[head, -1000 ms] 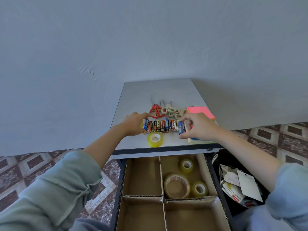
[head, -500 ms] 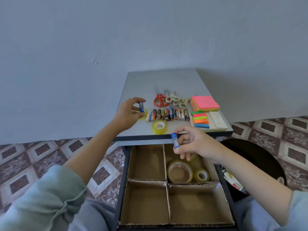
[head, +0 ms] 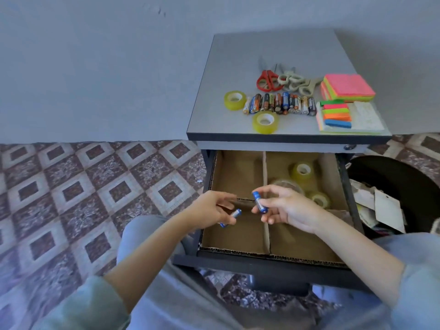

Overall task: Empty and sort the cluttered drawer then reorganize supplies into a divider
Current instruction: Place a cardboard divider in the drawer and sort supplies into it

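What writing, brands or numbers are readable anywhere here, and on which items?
Nothing is legible.
Row of batteries: labels too blurred.
Blue battery in right hand: blurred.
Second blue battery in left hand: blurred.
White pad: faint marks, unreadable.

No word, brand or number can be read anywhere. The row of batteries (head: 279, 104) on the tabletop (head: 273, 48) and the two blue batteries (head: 259, 202) held lower down have coloured wrappers whose print is too small and blurred to read. The paper tags (head: 387, 208) at the right show no legible marks.
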A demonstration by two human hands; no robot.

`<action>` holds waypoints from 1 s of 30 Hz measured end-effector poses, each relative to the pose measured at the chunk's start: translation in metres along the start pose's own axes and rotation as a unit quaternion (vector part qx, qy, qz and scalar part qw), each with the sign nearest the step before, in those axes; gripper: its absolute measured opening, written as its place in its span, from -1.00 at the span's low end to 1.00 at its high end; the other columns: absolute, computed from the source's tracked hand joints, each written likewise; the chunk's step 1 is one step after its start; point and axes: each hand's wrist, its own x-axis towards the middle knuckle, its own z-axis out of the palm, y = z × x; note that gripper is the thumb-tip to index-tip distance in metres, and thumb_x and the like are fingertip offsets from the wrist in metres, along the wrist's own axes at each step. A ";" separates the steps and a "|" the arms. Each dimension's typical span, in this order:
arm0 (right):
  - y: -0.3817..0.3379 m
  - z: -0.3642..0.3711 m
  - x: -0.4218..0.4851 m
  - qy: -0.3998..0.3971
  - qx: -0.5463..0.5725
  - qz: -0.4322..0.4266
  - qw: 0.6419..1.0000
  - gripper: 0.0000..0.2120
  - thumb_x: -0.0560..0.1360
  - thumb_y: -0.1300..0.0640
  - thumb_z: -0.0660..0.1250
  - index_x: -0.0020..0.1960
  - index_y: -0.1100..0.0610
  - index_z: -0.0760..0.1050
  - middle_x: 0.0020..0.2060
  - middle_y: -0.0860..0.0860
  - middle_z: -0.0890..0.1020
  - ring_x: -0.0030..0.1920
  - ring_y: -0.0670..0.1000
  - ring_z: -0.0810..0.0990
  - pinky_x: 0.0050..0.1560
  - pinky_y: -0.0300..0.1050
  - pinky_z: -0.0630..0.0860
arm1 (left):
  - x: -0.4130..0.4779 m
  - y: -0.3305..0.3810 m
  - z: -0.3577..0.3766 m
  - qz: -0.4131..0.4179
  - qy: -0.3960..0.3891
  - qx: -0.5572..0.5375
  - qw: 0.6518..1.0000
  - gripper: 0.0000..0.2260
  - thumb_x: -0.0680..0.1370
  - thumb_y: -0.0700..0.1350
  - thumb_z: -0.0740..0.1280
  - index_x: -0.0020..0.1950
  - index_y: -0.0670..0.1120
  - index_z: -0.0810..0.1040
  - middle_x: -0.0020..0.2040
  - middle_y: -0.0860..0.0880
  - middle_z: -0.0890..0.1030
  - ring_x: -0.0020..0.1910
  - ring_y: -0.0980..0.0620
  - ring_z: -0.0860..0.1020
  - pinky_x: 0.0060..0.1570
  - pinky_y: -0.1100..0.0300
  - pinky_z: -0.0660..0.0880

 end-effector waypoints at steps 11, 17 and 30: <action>0.006 -0.017 -0.008 0.036 -0.080 -0.018 0.996 -0.87 0.51 0.32 0.29 0.06 0.27 0.49 -0.19 0.15 0.68 -0.37 0.00 0.57 -0.38 -0.24 0.53 | 0.053 -0.010 0.025 0.006 -0.162 0.480 0.862 -0.77 0.52 -0.19 0.35 0.14 -0.22 0.60 0.09 -0.14 0.61 0.09 -0.12 0.54 0.00 0.12 0.47; 0.010 -0.021 -0.011 0.034 -0.090 -0.015 0.995 -0.86 0.50 0.36 0.30 0.05 0.31 0.49 -0.20 0.19 0.63 -0.36 0.04 0.60 -0.38 -0.22 0.55 | 0.046 -0.012 0.029 0.014 -0.153 0.577 0.802 -0.81 0.53 -0.32 0.21 0.09 -0.25 0.55 0.07 -0.18 0.59 0.04 -0.16 0.56 -0.19 0.11 0.43; 0.014 0.024 0.005 -0.064 -0.350 -0.025 0.934 -0.86 0.50 0.25 0.35 -0.07 0.02 0.50 -0.29 -0.03 0.59 -0.42 -0.08 0.53 -0.42 -0.32 0.41 | -0.002 -0.020 -0.028 0.108 -0.004 0.400 0.910 -0.55 0.48 -0.07 0.41 0.36 -0.03 0.44 0.38 0.05 0.39 0.35 0.09 0.30 0.34 0.22 0.24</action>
